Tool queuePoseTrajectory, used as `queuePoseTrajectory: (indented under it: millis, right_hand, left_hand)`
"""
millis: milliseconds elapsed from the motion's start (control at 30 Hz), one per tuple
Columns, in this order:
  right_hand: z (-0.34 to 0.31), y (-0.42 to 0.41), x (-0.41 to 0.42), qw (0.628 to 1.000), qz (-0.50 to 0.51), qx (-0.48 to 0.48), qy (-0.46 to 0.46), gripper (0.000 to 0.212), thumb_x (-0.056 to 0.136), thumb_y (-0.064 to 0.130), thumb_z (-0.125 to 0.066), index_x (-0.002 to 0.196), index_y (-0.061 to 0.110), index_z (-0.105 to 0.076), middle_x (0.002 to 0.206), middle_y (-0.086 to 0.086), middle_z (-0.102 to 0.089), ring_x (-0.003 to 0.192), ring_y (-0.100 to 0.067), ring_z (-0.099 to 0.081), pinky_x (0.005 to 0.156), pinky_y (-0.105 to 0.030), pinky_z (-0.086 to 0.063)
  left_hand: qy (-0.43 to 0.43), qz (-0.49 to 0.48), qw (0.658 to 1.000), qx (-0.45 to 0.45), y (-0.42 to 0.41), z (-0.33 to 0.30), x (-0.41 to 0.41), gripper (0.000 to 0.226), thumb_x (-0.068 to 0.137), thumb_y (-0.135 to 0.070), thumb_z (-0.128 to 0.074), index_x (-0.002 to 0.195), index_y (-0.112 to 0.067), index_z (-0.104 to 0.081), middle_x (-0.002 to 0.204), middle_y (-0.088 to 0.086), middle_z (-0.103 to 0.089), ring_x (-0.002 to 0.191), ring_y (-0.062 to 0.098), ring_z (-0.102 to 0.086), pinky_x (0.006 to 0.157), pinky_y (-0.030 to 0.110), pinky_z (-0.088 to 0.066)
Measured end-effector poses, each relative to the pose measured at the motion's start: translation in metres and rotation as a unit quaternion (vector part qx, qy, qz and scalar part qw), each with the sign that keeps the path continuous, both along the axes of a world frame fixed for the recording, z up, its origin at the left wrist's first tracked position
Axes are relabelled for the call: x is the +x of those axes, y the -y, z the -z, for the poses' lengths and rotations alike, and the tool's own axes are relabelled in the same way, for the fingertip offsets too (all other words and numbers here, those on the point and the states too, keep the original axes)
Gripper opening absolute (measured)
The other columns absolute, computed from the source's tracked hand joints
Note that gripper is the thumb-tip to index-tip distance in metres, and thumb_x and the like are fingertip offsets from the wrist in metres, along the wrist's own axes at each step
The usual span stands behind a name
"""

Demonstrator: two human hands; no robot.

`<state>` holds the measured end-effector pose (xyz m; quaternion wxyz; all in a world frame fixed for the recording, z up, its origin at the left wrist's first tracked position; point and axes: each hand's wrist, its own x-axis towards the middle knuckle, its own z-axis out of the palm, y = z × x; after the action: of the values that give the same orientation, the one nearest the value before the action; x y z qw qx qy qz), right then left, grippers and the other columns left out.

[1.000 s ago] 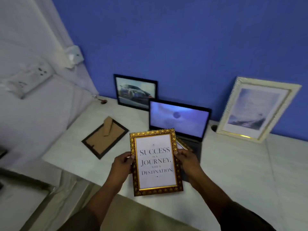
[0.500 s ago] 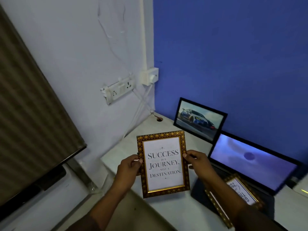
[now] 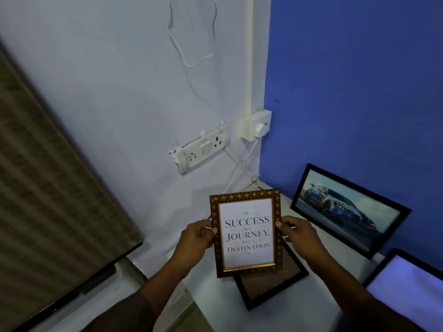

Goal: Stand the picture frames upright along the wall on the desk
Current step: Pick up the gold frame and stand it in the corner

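At the white desk (image 3: 299, 305) in the blue-walled corner we grip the gold frame (image 3: 246, 233) mid-picture, left hand (image 3: 195, 238) and right hand (image 3: 300, 236) clamped on its long sides; long axis vertical; the wall lies upper right.

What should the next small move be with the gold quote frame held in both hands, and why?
Probably carry the gold quote frame forward toward the desk corner left of the car picture, which already leans on the blue wall. The left hand and right hand grip its side edges in the air above a black frame lying flat, so it is not yet stood.
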<state>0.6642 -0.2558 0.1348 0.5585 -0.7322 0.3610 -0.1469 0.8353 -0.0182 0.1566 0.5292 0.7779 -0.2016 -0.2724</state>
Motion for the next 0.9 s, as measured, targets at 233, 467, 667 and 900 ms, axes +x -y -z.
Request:
queuePoseTrajectory:
  millis: [233,467,667,900]
  right_hand:
    - [0.01,0.038,0.056,0.997,-0.049,-0.055,-0.039,0.015,0.094,0.024,-0.067,0.094,0.022,-0.081,0.09,0.006,-0.079,0.085,-0.012,-0.071,0.084,-0.039,-0.058]
    - [0.035,0.072,0.089,0.988,-0.088,-0.075,-0.104,0.017,0.097,0.028,-0.063,0.1,0.027,-0.08,0.097,0.008,-0.078,0.087,-0.004,-0.071,0.079,-0.026,-0.058]
    - [0.039,0.105,0.123,0.99,-0.07,-0.039,-0.115,0.018,0.1,0.024,-0.061,0.101,0.025,-0.079,0.092,0.015,-0.075,0.08,0.012,-0.066,0.066,-0.005,-0.047]
    - [0.073,0.147,0.187,0.989,-0.053,-0.002,-0.135,0.028,0.1,0.019,-0.062,0.125,0.013,-0.071,0.123,-0.008,-0.072,0.11,-0.025,-0.067,0.097,-0.038,-0.053]
  left_hand:
    - [-0.029,-0.043,0.999,0.017,0.028,0.027,0.038,0.018,0.1,-0.013,-0.06,0.093,-0.015,-0.077,0.09,0.002,-0.082,0.09,0.02,-0.078,0.077,0.028,-0.061]
    - [-0.119,-0.075,0.99,-0.011,0.062,0.072,0.074,0.018,0.098,-0.003,-0.06,0.1,-0.009,-0.078,0.093,0.007,-0.082,0.092,0.027,-0.077,0.076,0.032,-0.06]
    - [-0.149,-0.074,0.985,-0.045,0.1,0.099,0.122,0.02,0.097,0.001,-0.062,0.111,-0.004,-0.076,0.107,0.013,-0.079,0.103,0.033,-0.073,0.086,0.038,-0.059]
    - [-0.065,-0.025,0.998,0.007,0.129,0.118,0.172,0.02,0.087,-0.017,-0.071,0.088,-0.035,-0.08,0.098,-0.002,-0.081,0.097,0.024,-0.074,0.087,0.041,-0.06]
